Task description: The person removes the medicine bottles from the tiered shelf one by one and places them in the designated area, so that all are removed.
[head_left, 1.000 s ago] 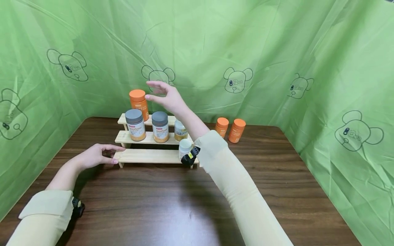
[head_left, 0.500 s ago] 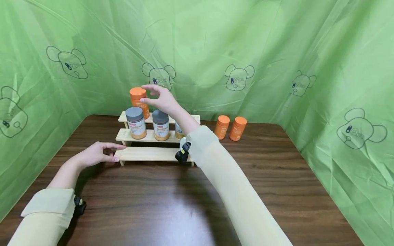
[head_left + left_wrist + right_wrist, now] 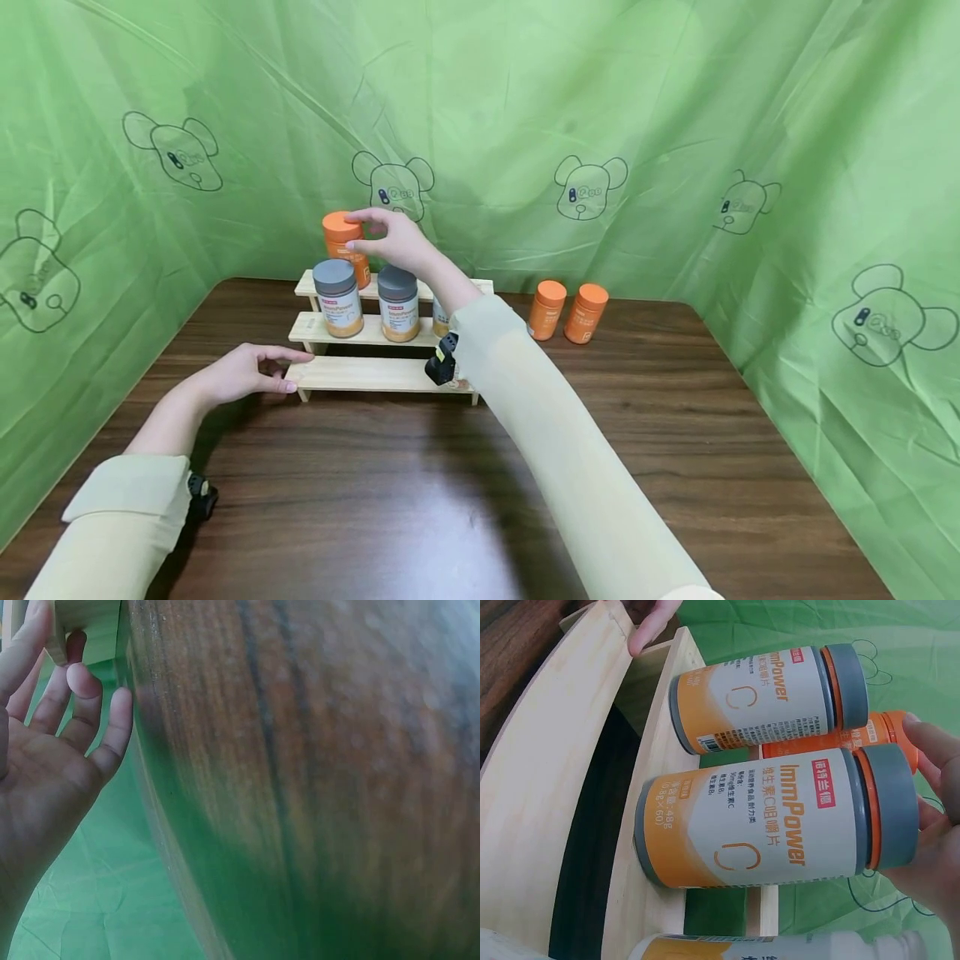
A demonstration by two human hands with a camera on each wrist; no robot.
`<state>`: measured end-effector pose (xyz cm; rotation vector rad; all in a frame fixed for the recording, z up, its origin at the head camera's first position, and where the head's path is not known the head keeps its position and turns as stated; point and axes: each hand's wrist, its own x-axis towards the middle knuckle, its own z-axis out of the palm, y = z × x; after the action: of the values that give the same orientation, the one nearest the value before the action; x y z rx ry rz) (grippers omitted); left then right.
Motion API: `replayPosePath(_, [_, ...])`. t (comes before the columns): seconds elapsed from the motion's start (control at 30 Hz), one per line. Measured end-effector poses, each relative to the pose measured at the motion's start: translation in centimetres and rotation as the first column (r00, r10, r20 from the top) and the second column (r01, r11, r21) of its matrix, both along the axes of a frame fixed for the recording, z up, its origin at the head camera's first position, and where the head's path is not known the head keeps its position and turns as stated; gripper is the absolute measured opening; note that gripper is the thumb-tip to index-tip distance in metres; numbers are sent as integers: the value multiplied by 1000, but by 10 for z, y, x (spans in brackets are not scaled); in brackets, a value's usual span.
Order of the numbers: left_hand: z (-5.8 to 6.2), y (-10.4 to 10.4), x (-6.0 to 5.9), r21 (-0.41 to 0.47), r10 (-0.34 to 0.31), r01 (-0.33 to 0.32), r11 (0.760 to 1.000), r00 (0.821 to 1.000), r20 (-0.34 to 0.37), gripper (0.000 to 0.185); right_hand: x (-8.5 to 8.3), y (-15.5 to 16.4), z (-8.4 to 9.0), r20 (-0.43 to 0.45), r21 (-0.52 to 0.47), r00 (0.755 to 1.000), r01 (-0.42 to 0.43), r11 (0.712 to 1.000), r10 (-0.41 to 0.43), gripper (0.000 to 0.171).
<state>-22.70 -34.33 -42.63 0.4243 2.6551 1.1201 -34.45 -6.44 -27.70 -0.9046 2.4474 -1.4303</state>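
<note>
My right hand (image 3: 397, 243) pinches the lid of an orange bottle (image 3: 358, 268), which stands upright on the top tier of a wooden step rack (image 3: 367, 375). In the right wrist view, the thumb of my right hand (image 3: 930, 840) lies against the orange lid, partly hidden by a grey-lidded bottle (image 3: 780, 817). My left hand (image 3: 232, 377) grips the left end of the rack's lowest tier between thumb and fingers. On the middle tier stand two grey-lidded ImmPower bottles (image 3: 340, 304) and a yellow-labelled bottle (image 3: 440, 321), partly covered by my right forearm.
Two orange bottles (image 3: 547, 312) (image 3: 587, 317) stand side by side on the dark wooden table (image 3: 360, 500), right of the rack. A green cloth (image 3: 495, 100) with bear-head drawings hangs behind and along both sides. My right wrist covers the lowest tier's right end.
My right hand has moved left and slightly down from beside the orange bottle onto its lid. My left hand stays on the rack's end. The head view has shifted slightly.
</note>
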Motion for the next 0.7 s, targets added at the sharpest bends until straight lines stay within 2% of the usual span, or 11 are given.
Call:
replayPosePath(0.43, [3, 2, 2, -2, 2, -2, 1000, 1000, 20, 56, -5, -8, -5, -18, -36, 1000, -6, 999, 6, 44])
replayPosePath(0.7, [1, 1, 1, 10, -10, 10, 1000, 1000, 9, 56, -4, -13, -3, -33, -14, 999, 5, 1000, -5, 45])
